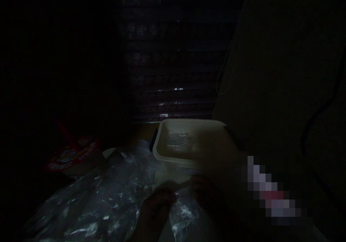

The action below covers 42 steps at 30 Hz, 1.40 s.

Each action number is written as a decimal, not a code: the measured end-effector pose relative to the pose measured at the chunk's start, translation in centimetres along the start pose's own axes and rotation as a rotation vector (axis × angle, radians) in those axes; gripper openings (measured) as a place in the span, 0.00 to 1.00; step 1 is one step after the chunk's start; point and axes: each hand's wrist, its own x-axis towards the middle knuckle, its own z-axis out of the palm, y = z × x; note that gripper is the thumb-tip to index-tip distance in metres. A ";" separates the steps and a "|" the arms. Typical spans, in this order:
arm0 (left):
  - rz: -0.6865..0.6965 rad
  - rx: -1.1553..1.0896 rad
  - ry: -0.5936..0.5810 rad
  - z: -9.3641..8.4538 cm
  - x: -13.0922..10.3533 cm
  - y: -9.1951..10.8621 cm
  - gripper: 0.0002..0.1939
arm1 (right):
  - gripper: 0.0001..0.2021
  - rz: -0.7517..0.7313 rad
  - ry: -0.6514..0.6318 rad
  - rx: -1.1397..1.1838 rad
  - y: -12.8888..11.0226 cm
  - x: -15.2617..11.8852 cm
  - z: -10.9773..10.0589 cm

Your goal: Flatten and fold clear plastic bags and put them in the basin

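The picture is very dark. At the bottom middle, my left hand (pixel 158 204) is closed on the left upper edge of a small clear plastic bag (pixel 185 211). My right hand (pixel 205 191), mostly lost in shadow, is at the bag's right upper edge with its fingers bent. Both hands are just in front of a cream plastic tray (pixel 173 160), in which a clear plastic packet (pixel 180 139) lies toward the left. To the left of my left hand spreads a heap of shiny clear plastic bags (pixel 108 195).
A container with a red patterned lid (pixel 72 153) and a red stick-like piece (pixel 66 134) stands at the left. Behind the tray hang dark window blinds (pixel 173 62), with a cord loop (pixel 223 92) at their right. A pixelated patch covers something at the lower right.
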 end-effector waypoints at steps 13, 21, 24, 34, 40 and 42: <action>0.676 1.132 -0.057 1.5 -1.1 -1.6 0.28 | 0.18 -0.603 0.023 -0.633 -0.4 -1.3 -0.8; 0.745 1.332 -0.104 1.3 -1.1 -2.8 0.26 | 0.24 -0.813 -0.070 -1.014 -1.8 -1.0 0.7; 0.726 1.359 -0.106 1.4 -1.2 -2.6 0.25 | 0.25 -0.797 -0.100 -1.013 -1.2 -1.2 0.8; 0.842 1.292 0.014 1.4 -1.2 -1.9 0.22 | 0.24 -0.779 -0.190 -1.056 -0.9 -1.2 0.3; 0.859 1.350 -0.016 1.1 -1.6 -1.4 0.19 | 0.19 -0.848 -0.106 -1.128 0.0 -1.2 0.7; 0.863 1.376 -0.074 0.8 -1.6 -1.3 0.20 | 0.18 -0.845 -0.057 -1.133 0.4 -1.2 1.0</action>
